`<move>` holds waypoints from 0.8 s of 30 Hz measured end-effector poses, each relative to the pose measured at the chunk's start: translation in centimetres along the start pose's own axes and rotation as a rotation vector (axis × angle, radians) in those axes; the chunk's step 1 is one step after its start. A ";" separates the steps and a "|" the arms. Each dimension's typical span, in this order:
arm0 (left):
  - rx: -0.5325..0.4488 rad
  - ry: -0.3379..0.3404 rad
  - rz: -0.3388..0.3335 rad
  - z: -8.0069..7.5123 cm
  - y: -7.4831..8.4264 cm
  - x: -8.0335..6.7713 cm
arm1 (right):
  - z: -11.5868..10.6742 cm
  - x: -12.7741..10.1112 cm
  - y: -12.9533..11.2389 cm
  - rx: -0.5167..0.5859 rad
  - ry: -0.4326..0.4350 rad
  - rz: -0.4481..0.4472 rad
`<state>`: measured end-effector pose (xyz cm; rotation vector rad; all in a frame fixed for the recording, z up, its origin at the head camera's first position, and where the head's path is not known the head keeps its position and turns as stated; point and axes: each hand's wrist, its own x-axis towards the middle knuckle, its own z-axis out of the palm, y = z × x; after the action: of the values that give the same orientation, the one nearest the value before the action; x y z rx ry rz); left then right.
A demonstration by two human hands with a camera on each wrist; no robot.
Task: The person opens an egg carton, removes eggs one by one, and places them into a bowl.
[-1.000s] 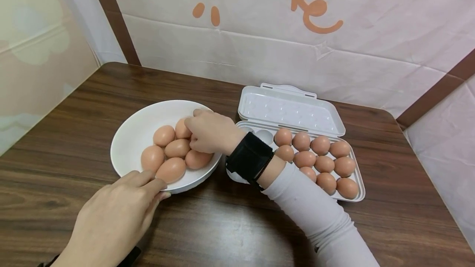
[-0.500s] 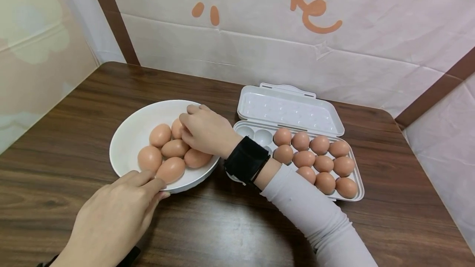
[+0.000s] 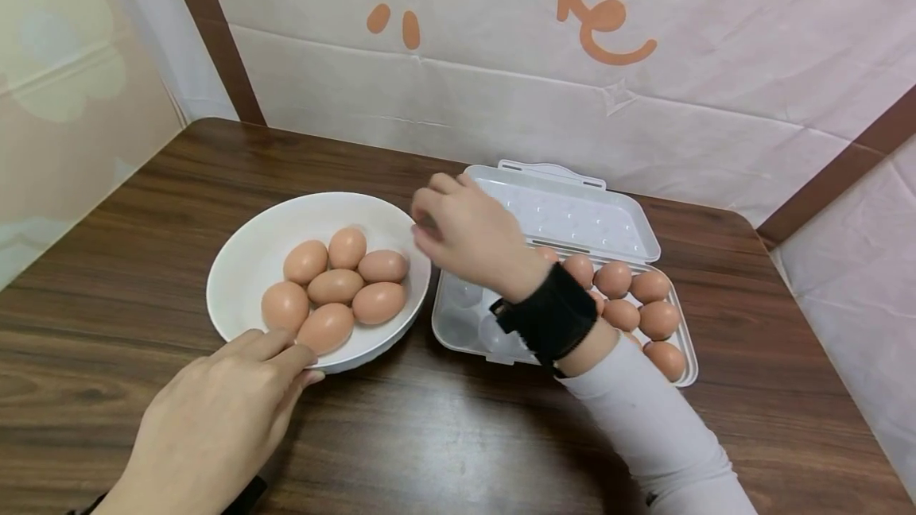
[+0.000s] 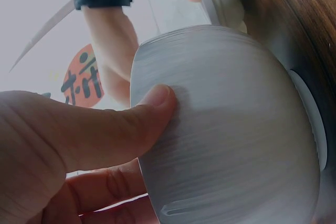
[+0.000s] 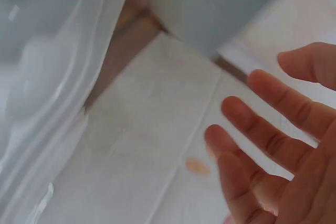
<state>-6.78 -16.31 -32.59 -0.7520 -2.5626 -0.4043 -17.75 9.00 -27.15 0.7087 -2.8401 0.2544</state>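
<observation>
A white bowl [image 3: 246, 265] holding several brown eggs [image 3: 335, 287] stands at the left of the table. My left hand [image 3: 211, 412] grips its near rim; in the left wrist view the thumb [image 4: 152, 111] presses the outer wall with fingers on the other side. Between the bowl and a white plastic egg box [image 3: 458, 328], my right hand [image 3: 475, 233] hovers with nothing in it. Its fingers are loosely bent and apart in the right wrist view. Brown eggs [image 3: 658, 319] fill the box's right part, while cups at its left end are bare. The right forearm hides the box's middle.
The egg box's lid [image 3: 572, 217] lies open toward the back, near a printed cloth wall [image 3: 501, 86]. Dark wood tabletop [image 3: 401, 435] runs along the front. Another cloth wall [image 3: 64, 141] borders the left side.
My right hand has lifted out of the bowl and moved right toward the egg box, empty. An egg it covered at the bowl's right now shows. The left hand has stayed on the rim.
</observation>
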 end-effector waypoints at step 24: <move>-0.014 0.020 0.025 0.2 0.2 0.2 | -2.7 -8.5 7.1 0.107 -0.380 0.274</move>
<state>-6.86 -16.04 -32.65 -0.7808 -2.5314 -0.4196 -13.35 19.50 -27.43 0.4198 -3.3107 0.3487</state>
